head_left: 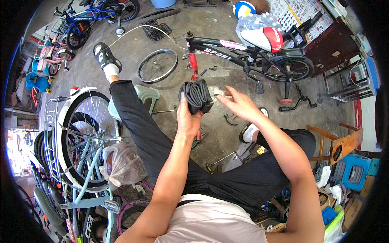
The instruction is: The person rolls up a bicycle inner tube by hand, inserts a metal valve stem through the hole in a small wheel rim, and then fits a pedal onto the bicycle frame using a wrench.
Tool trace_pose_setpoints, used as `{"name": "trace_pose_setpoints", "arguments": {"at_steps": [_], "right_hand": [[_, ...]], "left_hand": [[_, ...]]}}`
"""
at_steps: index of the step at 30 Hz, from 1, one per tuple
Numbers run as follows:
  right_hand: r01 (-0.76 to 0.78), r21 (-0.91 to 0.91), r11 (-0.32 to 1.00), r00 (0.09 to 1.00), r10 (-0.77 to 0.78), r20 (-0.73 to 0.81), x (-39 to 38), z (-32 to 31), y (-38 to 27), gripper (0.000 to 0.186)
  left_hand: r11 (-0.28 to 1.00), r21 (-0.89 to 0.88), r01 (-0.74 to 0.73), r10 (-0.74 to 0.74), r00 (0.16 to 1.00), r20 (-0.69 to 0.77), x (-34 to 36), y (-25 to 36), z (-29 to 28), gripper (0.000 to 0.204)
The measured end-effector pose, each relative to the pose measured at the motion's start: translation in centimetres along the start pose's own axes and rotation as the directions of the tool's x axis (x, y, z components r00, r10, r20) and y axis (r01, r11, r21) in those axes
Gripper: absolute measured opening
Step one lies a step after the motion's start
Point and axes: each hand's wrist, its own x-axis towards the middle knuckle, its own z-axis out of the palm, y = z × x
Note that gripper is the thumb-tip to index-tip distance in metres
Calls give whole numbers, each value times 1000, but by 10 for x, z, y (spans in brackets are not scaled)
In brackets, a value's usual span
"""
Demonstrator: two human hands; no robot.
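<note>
A folded black bicycle inner tube [195,96] sits in my left hand [189,121], whose fingers and thumb wrap round its lower part. Just right of the bundle, apart from it, my right hand [240,104] is held out with fingers spread and nothing in them. Beyond my hands lies a black child's bike [221,48] with a red fork [193,62] and no front wheel on it. A bare spoked wheel [158,66] rests on the floor to the left of the fork.
A pale green stool [139,99] stands by my left leg. Tools, including a T-handled one [221,163], and a detached crank [298,106] lie on the floor. A light blue bike [87,170] leans at the left, near a wooden stool [344,146] at the right.
</note>
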Motion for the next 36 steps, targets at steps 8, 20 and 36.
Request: {"name": "trace_pose_setpoints", "arguments": {"at_steps": [8,20,36], "right_hand": [[-143,697,703,968,-46,245,-4,-10,-53,110],[188,747,638,977,-47,-206,18,-19,-50,75],[135,346,928,937,-6,-349,16,20,-29,77]], "left_hand": [[938,334,-96,88,995,40,-3,-10,19,49],[918,395,-9,-95,965,244,32,31,61,51],[548,789,-279,397,916,49,32,-35,70,52]]}}
